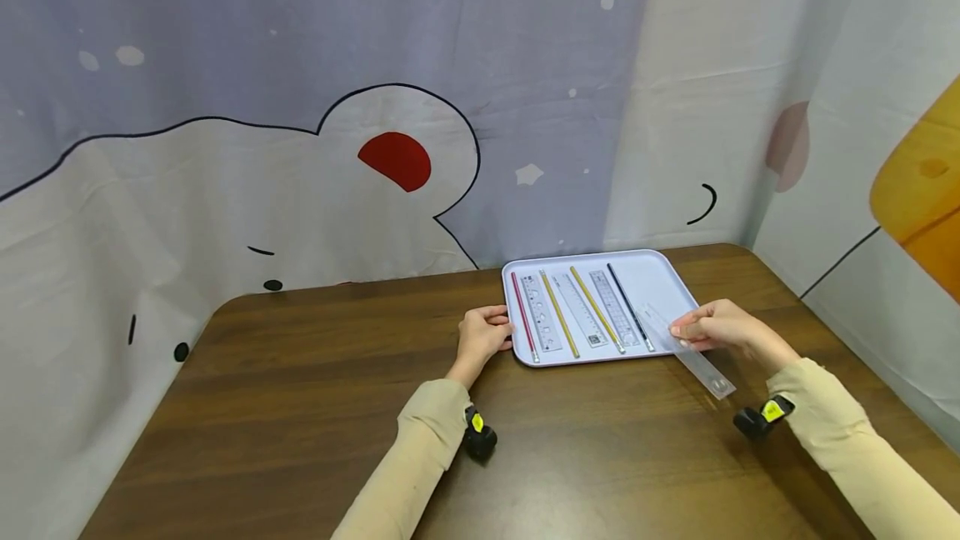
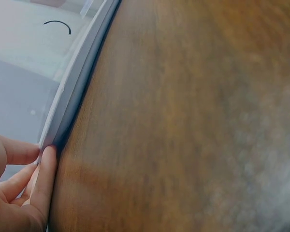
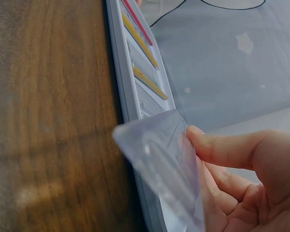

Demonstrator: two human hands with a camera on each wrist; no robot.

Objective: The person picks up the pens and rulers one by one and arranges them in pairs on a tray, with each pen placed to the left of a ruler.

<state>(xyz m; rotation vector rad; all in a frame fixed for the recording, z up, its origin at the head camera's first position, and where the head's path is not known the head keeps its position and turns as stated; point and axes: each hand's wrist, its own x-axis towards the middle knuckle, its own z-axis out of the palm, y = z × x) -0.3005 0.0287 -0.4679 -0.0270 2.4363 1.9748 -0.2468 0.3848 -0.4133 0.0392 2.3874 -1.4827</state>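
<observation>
A white tray (image 1: pixel 667 277) lies at the table's far side. On it, side by side, lie a red pencil (image 1: pixel 524 317), two yellow pencils (image 1: pixel 559 315), a black pencil (image 1: pixel 630 307) and three clear rulers (image 1: pixel 541 311) between them. My left hand (image 1: pixel 480 336) pinches the tray's left rim between thumb and fingers, as the left wrist view (image 2: pixel 24 179) also shows. With thumb and fingers, my right hand (image 1: pixel 720 326) holds another clear ruler (image 1: pixel 703 372) at the tray's right side. That ruler slants across the front rim, its near end sticking out over the table.
The brown wooden table (image 1: pixel 315 373) extends to the left and in front of the tray. Behind and to the right hangs a patterned curtain (image 1: pixel 540 107), close to the table's back edge.
</observation>
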